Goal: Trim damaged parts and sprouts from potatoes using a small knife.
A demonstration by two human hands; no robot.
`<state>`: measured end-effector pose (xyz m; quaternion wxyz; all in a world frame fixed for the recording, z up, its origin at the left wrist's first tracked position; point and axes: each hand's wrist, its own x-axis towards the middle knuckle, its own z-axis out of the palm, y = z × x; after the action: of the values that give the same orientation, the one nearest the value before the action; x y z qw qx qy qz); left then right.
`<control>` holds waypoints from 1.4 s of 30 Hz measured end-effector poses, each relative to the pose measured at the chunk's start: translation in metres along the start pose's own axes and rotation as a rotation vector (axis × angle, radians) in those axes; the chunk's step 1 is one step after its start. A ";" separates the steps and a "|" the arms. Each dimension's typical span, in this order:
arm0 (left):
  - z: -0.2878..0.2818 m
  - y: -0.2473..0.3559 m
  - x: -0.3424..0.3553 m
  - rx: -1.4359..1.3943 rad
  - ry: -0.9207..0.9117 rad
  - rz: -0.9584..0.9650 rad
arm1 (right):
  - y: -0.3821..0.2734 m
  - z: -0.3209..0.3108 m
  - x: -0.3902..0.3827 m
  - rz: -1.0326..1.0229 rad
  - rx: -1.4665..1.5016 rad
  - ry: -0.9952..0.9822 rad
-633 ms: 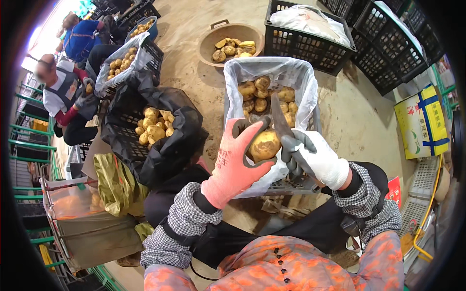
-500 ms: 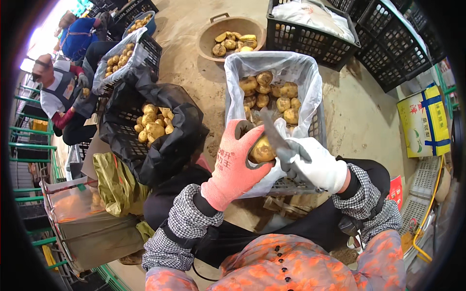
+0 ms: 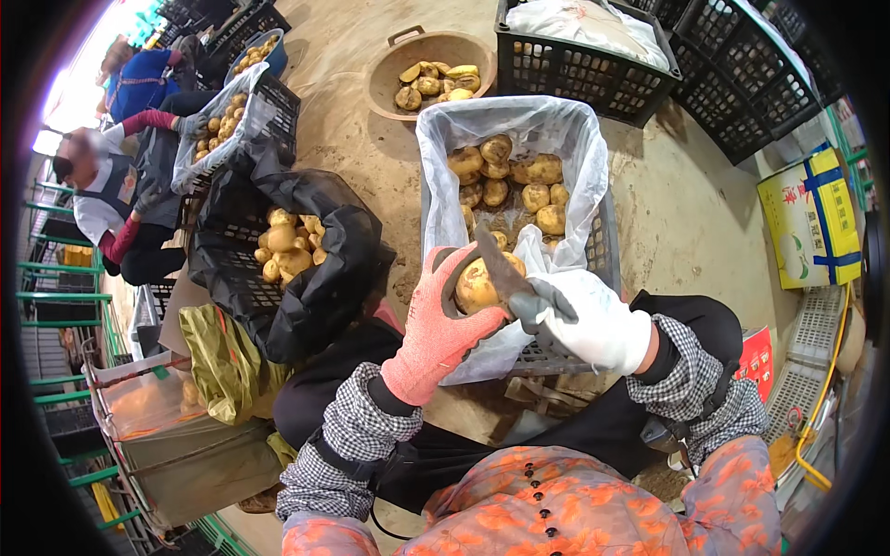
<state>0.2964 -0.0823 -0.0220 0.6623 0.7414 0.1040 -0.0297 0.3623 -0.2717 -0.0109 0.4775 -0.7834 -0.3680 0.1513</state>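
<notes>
My left hand (image 3: 438,324), in a pink glove, grips a yellow potato (image 3: 477,285) just above the near end of a black crate (image 3: 601,248) lined with clear plastic. My right hand (image 3: 586,318), in a white and grey glove, holds a dark knife (image 3: 498,263) whose blade lies against the potato's right side. Several more potatoes (image 3: 512,182) lie in the crate's far half. Both hands meet over the crate's near rim.
A black crate lined with a black bag (image 3: 306,243) holds potatoes at my left. A brown basin (image 3: 382,76) with potato pieces sits beyond. More black crates (image 3: 593,65) stand at the back. Two people (image 3: 102,199) work at the far left. A yellow box (image 3: 811,218) stands at right.
The potato has turned slightly in my left hand and the knife blade has shifted along it. Both hands stay over the crate's near end.
</notes>
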 end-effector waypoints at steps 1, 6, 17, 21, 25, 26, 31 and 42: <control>0.000 0.000 0.000 0.025 -0.003 0.007 | 0.001 -0.002 -0.003 0.272 0.288 -0.109; -0.002 -0.003 0.001 0.286 0.025 0.300 | 0.001 -0.002 -0.009 0.439 0.605 -0.166; -0.004 0.008 0.001 0.109 -0.045 0.414 | 0.004 0.001 0.002 0.575 0.907 0.135; -0.007 0.003 -0.005 -0.418 -0.111 0.048 | 0.007 0.006 0.002 0.386 0.915 0.215; -0.003 -0.006 -0.005 -0.619 -0.231 -0.206 | 0.007 0.009 0.007 0.429 0.759 0.212; -0.003 -0.006 -0.007 -0.623 -0.230 -0.208 | 0.005 0.003 0.005 0.479 0.771 0.183; -0.002 0.002 -0.006 -0.554 -0.097 -0.032 | -0.002 -0.003 0.003 0.408 0.558 -0.002; 0.008 -0.015 -0.005 0.120 -0.076 0.160 | 0.009 0.009 -0.009 0.342 0.106 -0.099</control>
<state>0.2897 -0.0888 -0.0362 0.6205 0.7839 0.0172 -0.0110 0.3552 -0.2747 -0.0239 0.4667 -0.7999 -0.2440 0.2878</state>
